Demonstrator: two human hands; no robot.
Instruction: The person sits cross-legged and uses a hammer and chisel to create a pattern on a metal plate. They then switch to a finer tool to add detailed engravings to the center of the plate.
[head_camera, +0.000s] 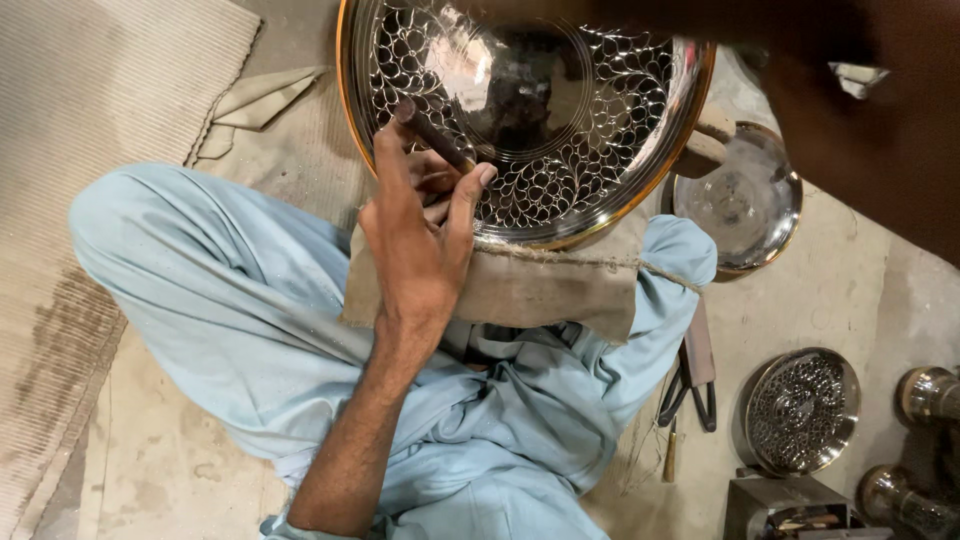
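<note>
The left hand (420, 245) is closed around a short dark tool (432, 135). The thumb and fingers pinch it, and its tip sits on the big shiny plate (570, 185), near the plate's left edge. The side of the hand leans on the plate to keep it still.

The plate is in the middle, far from the person's body. It leans on a brown cloth pad (540, 290) on the lap, between the knees in light blue trousers (220, 300). Small leaf shapes are cut in a ring around it, and the middle is smooth.

It looks like the leaf pattern is being cut, and the tool is at one spot of the ring. The next move would need the tool held steady on the line and the plate kept from sliding off the pad.

A dark blur (880, 110) fills the far right corner. It may be the other arm, held close to the camera. The right hand cannot be made out, so it is not clear if it is open or closed. The blur hides part of the plate's far edge.

On the floor to the right are:
- a plain round dish (745, 205), just beside the big plate
- a pair of dark tongs (690, 385), nearer
- a small patterned plate (802, 410)
- two shiny cups (928, 395)
- a grey box (790, 505)

On the left are a ribbed mat (90, 150) and a folded cloth (265, 100). None of these is in the hand's way.
</note>
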